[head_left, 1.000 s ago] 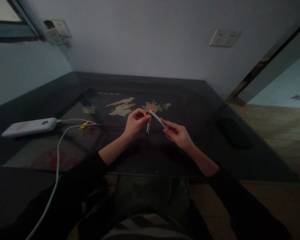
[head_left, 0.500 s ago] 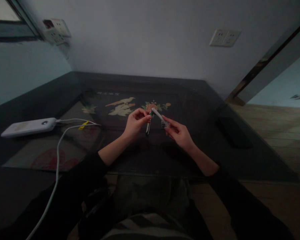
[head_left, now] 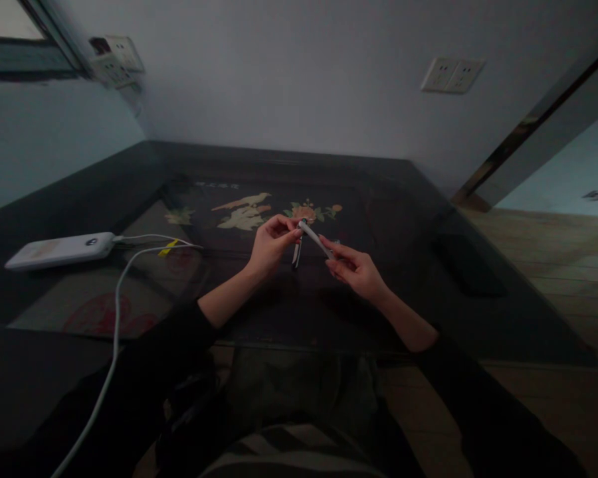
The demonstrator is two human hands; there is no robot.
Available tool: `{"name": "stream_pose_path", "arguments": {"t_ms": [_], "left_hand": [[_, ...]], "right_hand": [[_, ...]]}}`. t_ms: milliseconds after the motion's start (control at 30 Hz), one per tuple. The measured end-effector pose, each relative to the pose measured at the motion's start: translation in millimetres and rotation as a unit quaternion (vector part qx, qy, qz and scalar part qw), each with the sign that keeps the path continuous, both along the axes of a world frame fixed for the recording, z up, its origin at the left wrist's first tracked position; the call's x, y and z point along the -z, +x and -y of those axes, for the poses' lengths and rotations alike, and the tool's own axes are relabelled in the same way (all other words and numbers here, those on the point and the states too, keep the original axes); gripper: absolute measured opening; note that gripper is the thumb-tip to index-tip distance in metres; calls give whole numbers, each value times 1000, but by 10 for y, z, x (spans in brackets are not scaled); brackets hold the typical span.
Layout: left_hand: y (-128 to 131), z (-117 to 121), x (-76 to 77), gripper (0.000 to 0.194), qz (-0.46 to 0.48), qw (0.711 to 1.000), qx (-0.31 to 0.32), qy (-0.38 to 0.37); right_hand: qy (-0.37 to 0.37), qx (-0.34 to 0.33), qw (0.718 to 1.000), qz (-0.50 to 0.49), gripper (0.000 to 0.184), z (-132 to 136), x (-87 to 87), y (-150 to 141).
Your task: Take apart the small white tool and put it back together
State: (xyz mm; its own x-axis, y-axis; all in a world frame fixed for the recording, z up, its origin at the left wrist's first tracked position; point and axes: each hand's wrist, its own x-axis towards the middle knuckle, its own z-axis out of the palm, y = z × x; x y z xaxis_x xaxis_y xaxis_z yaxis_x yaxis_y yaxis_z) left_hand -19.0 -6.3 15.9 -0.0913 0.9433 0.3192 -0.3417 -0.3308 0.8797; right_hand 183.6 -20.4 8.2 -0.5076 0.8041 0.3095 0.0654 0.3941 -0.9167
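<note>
Over the middle of a dark glass-topped table [head_left: 129,192], my two hands meet. My left hand [head_left: 272,244] pinches the upper end of a thin dark stick-like part [head_left: 296,253] that hangs downward. My right hand [head_left: 355,269] is closed around a slim white pen-like piece [head_left: 315,239], angled up and left so its tip meets the left hand's fingertips. The two pieces touch at their top ends. What the object is I cannot make out in the dim light.
A white power bank [head_left: 60,249] lies at the left with white cables [head_left: 115,312] running toward me. A dark flat object [head_left: 468,265] lies at the right. Wall sockets [head_left: 452,74] sit behind. Wooden floor [head_left: 553,265] lies beyond the table's right edge.
My right hand has tilted the white piece slightly, its lower end dipping into my fingers. My left hand has barely shifted. The view moved a little.
</note>
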Motion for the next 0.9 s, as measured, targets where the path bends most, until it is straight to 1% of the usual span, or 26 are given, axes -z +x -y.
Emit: {"name": "stream_pose_path", "arguments": {"t_ms": [233, 367, 467, 667, 900], "left_hand": [[-5, -9, 30, 32, -16, 1000, 1, 1], [-3, -10, 42, 32, -22, 1000, 7, 3], [-2, -13, 47, 33, -23, 1000, 10, 5], [-4, -13, 38, 30, -17, 1000, 8, 10], [-4, -12, 7, 36, -6, 1000, 8, 7]], "right_hand": [[2, 41, 999, 16, 50, -72, 67, 18], [-5, 70, 997, 24, 50, -99, 76, 23], [-4, 77, 997, 25, 50, -103, 78, 24], [-11, 43, 999, 5, 51, -57, 60, 11], [-28, -14, 999, -26, 49, 5, 29, -4]]}}
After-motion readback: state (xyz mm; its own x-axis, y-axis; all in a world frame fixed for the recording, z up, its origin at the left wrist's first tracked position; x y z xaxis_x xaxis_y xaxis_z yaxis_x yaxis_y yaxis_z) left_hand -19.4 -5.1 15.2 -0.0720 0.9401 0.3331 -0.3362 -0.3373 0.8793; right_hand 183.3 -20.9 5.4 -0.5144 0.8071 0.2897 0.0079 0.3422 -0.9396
